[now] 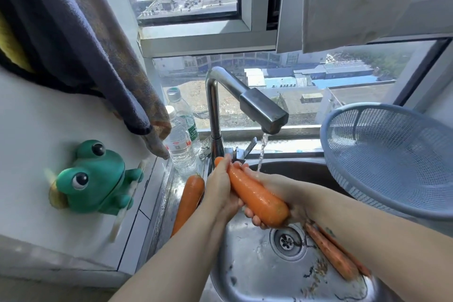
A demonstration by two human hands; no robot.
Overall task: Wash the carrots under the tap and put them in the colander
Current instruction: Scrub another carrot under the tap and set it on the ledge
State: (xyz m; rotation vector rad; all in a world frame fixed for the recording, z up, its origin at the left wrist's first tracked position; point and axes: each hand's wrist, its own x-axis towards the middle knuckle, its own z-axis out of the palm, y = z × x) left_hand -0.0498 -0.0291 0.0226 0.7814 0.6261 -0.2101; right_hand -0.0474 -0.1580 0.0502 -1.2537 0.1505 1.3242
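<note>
A thick wet carrot (255, 193) lies across both my hands over the steel sink (245, 274), just left of the thin stream from the tap (264, 110). My left hand (219, 190) lies flat along its upper side. My right hand (274, 198) cups it from below, fingers curled round its thick end. Another carrot (188, 201) lies on the sink's left rim. Two thinner carrots (333, 252) lie in the basin under my right forearm. The blue colander (392, 154) stands empty at the right.
Two clear water bottles (180, 140) stand behind the sink at the left. A green frog holder (95, 179) sticks to the left wall under a hanging dark towel (81, 39). The drain (288, 243) sits mid-basin. A window runs behind the tap.
</note>
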